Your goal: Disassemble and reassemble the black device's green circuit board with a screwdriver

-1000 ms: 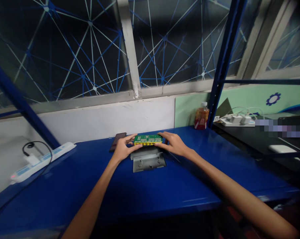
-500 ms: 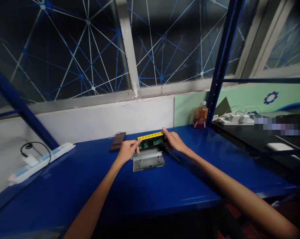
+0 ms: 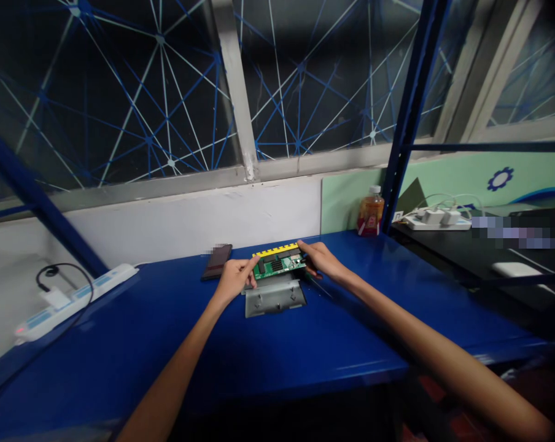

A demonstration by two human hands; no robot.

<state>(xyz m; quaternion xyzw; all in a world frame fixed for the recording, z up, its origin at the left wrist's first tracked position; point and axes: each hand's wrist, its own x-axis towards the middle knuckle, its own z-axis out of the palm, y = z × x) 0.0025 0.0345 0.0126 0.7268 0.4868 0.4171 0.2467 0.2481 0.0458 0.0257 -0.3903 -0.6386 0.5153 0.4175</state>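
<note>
A green circuit board (image 3: pixel 280 264) with a yellow strip along its far edge is held between both hands, its component side facing up. My left hand (image 3: pixel 234 279) pinches its left end. On the other side my right hand (image 3: pixel 321 259) grips the right end. Just below the board a grey metal bracket plate (image 3: pixel 274 298) lies flat on the blue table (image 3: pixel 277 350).
A dark phone (image 3: pixel 217 261) lies left of the board. A white power strip (image 3: pixel 70 298) with a plugged charger sits at far left. An orange bottle (image 3: pixel 372 212) stands by the blue post (image 3: pixel 404 116). Another power strip (image 3: pixel 436 220) rests on the black table at right.
The board has been turned over in both hands: the yellow strip went from the near edge to the far edge, and the component side now faces up.
</note>
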